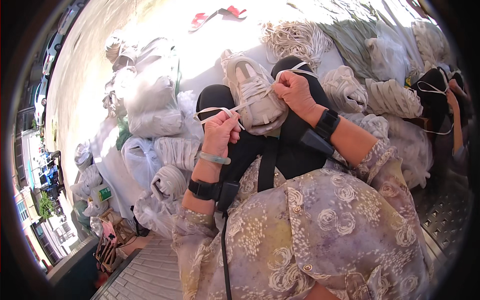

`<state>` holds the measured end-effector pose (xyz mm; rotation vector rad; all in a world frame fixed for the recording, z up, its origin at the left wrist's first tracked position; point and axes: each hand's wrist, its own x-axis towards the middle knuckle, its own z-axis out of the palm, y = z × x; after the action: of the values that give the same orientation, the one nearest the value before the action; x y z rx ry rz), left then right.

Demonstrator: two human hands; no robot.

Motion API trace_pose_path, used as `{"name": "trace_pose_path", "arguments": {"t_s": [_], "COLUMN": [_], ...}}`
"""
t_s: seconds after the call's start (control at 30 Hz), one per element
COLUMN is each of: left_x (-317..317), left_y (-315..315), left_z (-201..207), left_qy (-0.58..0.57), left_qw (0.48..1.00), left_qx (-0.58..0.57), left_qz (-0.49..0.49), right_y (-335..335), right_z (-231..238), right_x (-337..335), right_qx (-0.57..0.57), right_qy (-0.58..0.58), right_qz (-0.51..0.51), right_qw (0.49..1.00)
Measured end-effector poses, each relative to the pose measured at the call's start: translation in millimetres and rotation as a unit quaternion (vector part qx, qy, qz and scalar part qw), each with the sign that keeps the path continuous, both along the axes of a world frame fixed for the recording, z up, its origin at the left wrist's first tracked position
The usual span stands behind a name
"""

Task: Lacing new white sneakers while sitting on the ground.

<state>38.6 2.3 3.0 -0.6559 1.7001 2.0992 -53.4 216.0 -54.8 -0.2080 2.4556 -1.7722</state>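
A pale beige and white sneaker (265, 106) rests between my knees, its laced front facing up. White shoelace (241, 106) runs from its eyelets to both sides. To the left of the shoe, my left hand (220, 132) pinches one end of the lace between thumb and fingers, and a loop of it hangs over my left knee. My right hand (296, 94) is closed on the other lace end, close against the shoe's right side. From there the lace passes over my right knee (287, 64).
Bundles of pale shoes (345, 89) and plastic bags (152, 107) lie on both sides. A heap of loose white laces (296, 42) sits ahead, near a red-ended strap (220, 19). At the far right, another person's hand (454, 95) also holds a lace. A wooden stool (117, 227) stands lower left.
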Motion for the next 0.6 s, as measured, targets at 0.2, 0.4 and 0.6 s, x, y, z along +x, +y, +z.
{"name": "trace_pose_path", "arguments": {"t_s": [0.2, 0.4, 0.6], "left_x": [-3.8, -8.5, -8.9], "left_y": [0.1, 3.9, 7.8], "left_z": [-5.0, -8.8, -11.2], "left_qy": [-0.032, -0.024, -0.008], "left_qw": [0.999, 0.999, 0.999], "left_qx": [-0.016, -0.014, -0.041], "left_qz": [-0.013, 0.030, 0.035], "right_y": [-2.7, -1.1, -2.2], "right_z": [8.7, 4.2, 4.1], "right_x": [3.8, 4.6, 4.7], "right_qx": [-0.150, -0.143, -0.142], "right_qy": [-0.104, -0.042, -0.017], "right_qz": [-0.013, -0.011, -0.016], "right_qw": [0.983, 0.989, 0.990]}}
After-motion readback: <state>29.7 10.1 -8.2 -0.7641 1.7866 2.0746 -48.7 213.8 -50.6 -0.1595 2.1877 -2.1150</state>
